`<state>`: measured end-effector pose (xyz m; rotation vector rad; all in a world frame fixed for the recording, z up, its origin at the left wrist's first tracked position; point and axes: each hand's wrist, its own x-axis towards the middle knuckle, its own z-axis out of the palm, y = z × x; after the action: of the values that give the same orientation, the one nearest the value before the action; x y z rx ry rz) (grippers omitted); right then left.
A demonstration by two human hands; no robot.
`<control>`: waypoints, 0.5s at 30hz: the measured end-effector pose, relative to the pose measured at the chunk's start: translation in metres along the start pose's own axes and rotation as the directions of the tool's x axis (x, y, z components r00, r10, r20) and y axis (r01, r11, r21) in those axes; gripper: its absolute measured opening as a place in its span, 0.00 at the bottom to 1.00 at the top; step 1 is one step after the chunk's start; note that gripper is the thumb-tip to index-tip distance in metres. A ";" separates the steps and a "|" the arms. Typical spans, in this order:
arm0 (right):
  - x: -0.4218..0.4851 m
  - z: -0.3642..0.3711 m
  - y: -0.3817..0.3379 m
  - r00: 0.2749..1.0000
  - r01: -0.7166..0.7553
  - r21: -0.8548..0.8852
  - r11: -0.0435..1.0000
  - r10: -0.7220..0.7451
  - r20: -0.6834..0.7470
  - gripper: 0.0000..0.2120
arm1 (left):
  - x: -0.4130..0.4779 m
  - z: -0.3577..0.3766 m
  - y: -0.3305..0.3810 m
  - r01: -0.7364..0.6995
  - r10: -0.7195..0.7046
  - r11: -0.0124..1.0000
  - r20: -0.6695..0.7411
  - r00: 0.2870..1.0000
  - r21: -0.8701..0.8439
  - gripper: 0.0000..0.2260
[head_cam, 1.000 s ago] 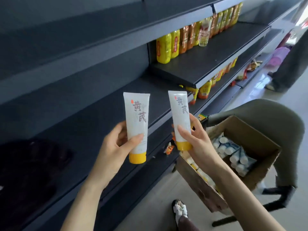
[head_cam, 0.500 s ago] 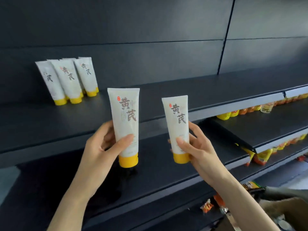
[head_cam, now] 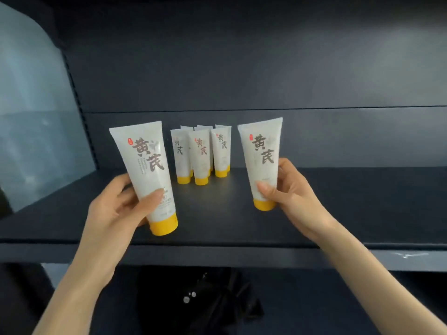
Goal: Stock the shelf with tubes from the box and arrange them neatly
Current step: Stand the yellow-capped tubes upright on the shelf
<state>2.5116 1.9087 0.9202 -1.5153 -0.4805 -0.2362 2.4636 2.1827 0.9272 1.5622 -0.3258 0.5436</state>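
My left hand (head_cam: 121, 209) grips a white tube with a yellow cap (head_cam: 145, 170), held cap down just above the front of the dark shelf (head_cam: 217, 213). My right hand (head_cam: 287, 189) grips a second white tube (head_cam: 262, 160), also cap down, over the shelf to the right. Between and behind them, several matching tubes (head_cam: 202, 153) stand cap down in a tight group near the shelf's back. The box is out of view.
A translucent side panel (head_cam: 36, 105) closes the shelf's left end. The shelf's front lip (head_cam: 217, 255) runs below my wrists. On the lower shelf lies a dark cloth-like item (head_cam: 200, 301). Bare shelf surface stretches to the right of the tube group.
My view has swung left and up to face the shelf with the standing tubes. Both hands have carried their tubes over this shelf, either side of the group.
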 end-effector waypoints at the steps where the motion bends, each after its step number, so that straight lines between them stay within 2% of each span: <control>1: 0.018 -0.002 0.001 0.999 0.005 -0.047 0.999 -0.004 0.033 0.16 | 0.006 -0.003 0.000 -0.006 0.007 1.000 -0.021 1.000 0.015 0.18; 6: 0.110 -0.009 0.035 0.987 -0.064 -0.193 0.979 0.091 0.134 0.16 | 0.029 -0.010 -0.010 -0.023 0.028 0.999 -0.099 0.995 0.047 0.17; 11: 0.161 -0.007 0.080 0.956 -0.253 -0.131 0.958 0.269 0.121 0.19 | 0.049 -0.018 -0.025 -0.004 0.008 0.999 -0.079 0.997 0.042 0.17; 15: 0.176 -0.008 0.105 0.944 -0.287 -0.133 0.949 0.303 0.127 0.18 | 0.069 -0.029 -0.037 -0.007 0.009 0.999 -0.035 0.999 0.045 0.17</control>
<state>2.7144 1.9323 0.9040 -1.7009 -0.3528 0.0850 2.5368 2.2226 0.9321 1.5930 -0.2952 0.5874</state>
